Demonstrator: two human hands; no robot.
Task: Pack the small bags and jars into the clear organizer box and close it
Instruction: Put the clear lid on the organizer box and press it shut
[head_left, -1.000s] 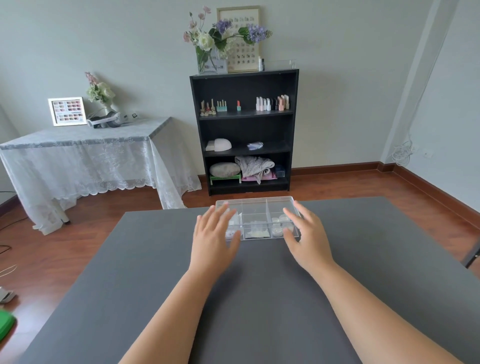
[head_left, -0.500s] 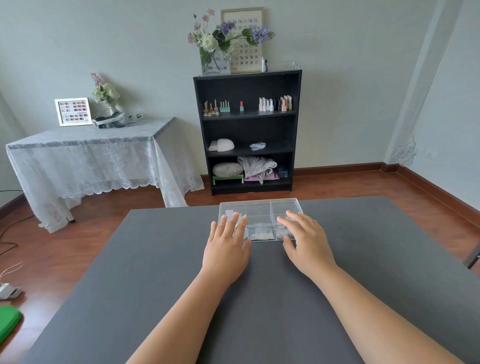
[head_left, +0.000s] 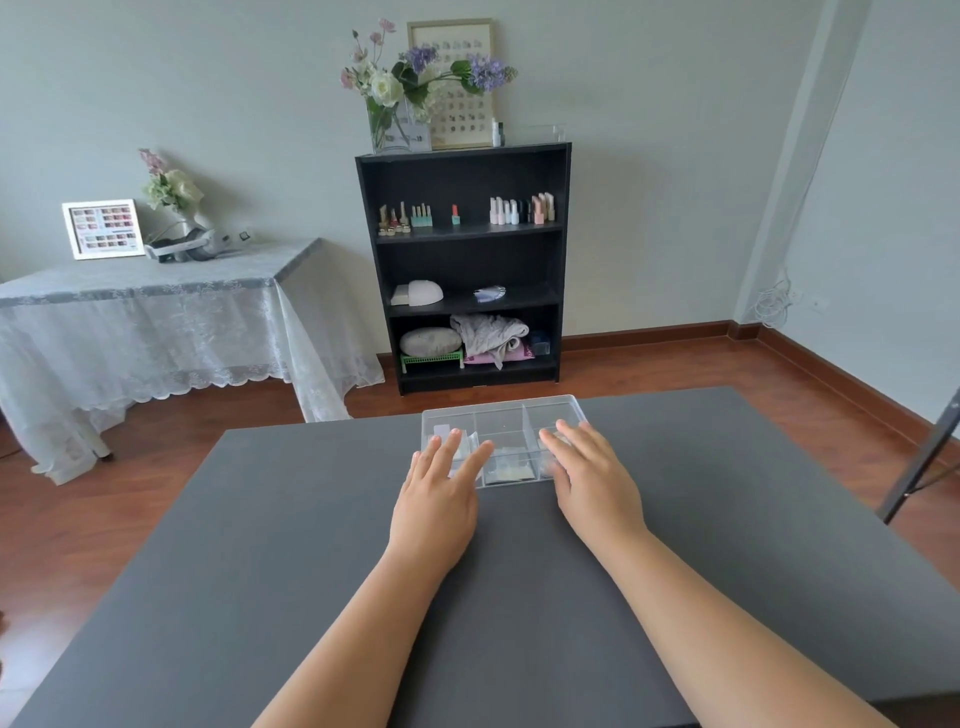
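Observation:
The clear organizer box (head_left: 506, 423) lies near the far edge of the dark grey table (head_left: 260, 545), its lid down over several compartments. Small pale bags (head_left: 506, 470) show through the lid in the near compartments; jars are too faint to make out. My left hand (head_left: 439, 493) lies flat with its fingers spread on the box's near left part. My right hand (head_left: 592, 478) lies flat on the near right part, fingers apart. Neither hand holds anything.
Beyond the table stands a black bookshelf (head_left: 465, 265) with small bottles, and a lace-covered side table (head_left: 145, 322) at the left. A dark metal stand leg (head_left: 919, 462) leans at the right edge. Wooden floor surrounds the table.
Both hands have slid back towards me, from the sides of the box to lying flat on its near part. The view has tilted slightly.

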